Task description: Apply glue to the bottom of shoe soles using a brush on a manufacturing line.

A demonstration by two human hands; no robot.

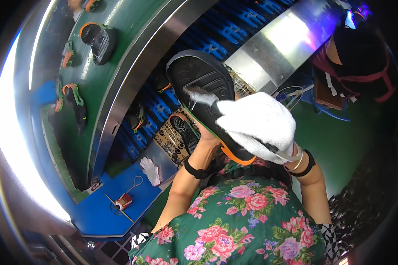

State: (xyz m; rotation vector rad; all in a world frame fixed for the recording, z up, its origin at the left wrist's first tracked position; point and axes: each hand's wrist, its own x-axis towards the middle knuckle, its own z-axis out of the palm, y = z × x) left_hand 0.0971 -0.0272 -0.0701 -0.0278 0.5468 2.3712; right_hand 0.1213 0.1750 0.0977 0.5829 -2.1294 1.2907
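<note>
A black shoe sole [197,66] with a green edge and an orange heel rim is tilted up in front of me. My bare left hand [209,135] is closed around its left side, most of the fingers hidden behind it. Over the sole, my right hand [261,123], in a white glove, is closed on a brush [200,95]. The brush's pale bristles touch the inner face of the sole near its middle. Most of the brush handle is hidden by the glove. Behind my left hand, another black sole with an orange rim [185,131] lies on a stained brown board [166,143].
Several similar soles [98,44] lie on a green conveyor belt [124,33] at the left, behind a metal rail [130,68]. Blue racks [234,35] run beyond. A blue table [99,221] bears a white glove [151,171] and a small red-and-white object [123,202].
</note>
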